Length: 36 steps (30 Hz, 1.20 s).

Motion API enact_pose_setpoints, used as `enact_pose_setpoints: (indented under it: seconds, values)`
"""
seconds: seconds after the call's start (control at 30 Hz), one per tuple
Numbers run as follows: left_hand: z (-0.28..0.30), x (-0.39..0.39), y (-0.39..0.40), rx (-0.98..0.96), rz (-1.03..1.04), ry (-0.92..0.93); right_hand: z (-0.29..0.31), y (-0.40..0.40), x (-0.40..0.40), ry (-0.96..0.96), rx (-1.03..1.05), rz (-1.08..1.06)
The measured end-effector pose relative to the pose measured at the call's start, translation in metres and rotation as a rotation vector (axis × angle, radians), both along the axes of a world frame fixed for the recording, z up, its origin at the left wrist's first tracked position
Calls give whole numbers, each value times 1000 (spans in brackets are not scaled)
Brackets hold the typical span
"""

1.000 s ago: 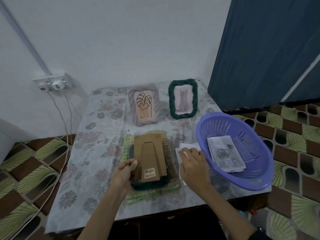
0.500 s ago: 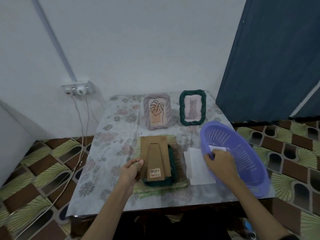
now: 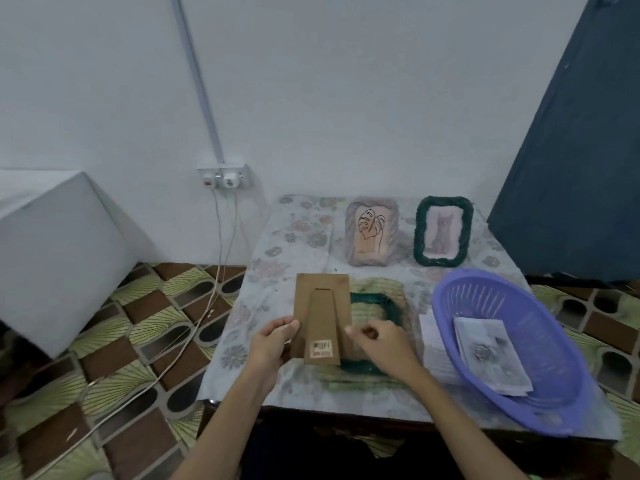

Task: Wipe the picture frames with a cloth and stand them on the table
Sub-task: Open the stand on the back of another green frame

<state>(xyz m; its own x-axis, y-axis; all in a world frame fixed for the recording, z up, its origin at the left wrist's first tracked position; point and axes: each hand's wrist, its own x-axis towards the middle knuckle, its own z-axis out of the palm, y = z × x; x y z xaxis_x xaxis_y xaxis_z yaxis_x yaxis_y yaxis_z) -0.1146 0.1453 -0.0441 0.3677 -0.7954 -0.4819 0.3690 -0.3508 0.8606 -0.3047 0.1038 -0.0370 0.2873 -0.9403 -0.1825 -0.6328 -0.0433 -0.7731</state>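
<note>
A brown cardboard backing board [image 3: 322,306] with a fold-out stand and a barcode sticker is tilted up off the table. My left hand [image 3: 273,344] grips its left edge. My right hand [image 3: 381,344], fingers curled, pinches its right edge. Below it a dark green woven frame [image 3: 384,304] lies flat on a green cloth [image 3: 377,284], partly hidden by the board and my hands. A lilac frame with a leaf drawing [image 3: 372,232] and a green frame with a cat picture [image 3: 443,230] stand upright at the back of the table [image 3: 277,271].
A purple plastic basket [image 3: 540,313] with printed sheets [image 3: 491,355] inside overhangs the table's right front corner. A white paper [image 3: 429,344] lies beside it. A wall socket [image 3: 223,174] with hanging cables, a white box [image 3: 59,254] and a blue door [image 3: 581,168] surround the table.
My right hand came back from the basket to the board's right edge. The backing board is now lifted and shifted left off the green frame. The camera view swung left.
</note>
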Motion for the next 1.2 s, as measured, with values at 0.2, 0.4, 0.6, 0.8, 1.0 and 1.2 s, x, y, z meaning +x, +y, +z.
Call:
enact_pose_setpoints:
  seconds: [0.2,0.4,0.6,0.8,1.0,1.2]
  values:
    - [-2,53,24,-6,88,-35,-12,6,71,-231,177,-108]
    - [-14,95,37,-37,137,-50,-26,7,118,-255,247,-142]
    - [-33,123,40,8,242,-206,-40,9,148,-266,383,-123]
    - [-42,132,36,9,241,-274,-50,6,157,-348,505,-72]
    - [-45,146,35,28,298,-290,-67,-12,149,-313,397,-335]
    - [-36,160,41,46,311,-280,-98,-26,142,35,252,-294]
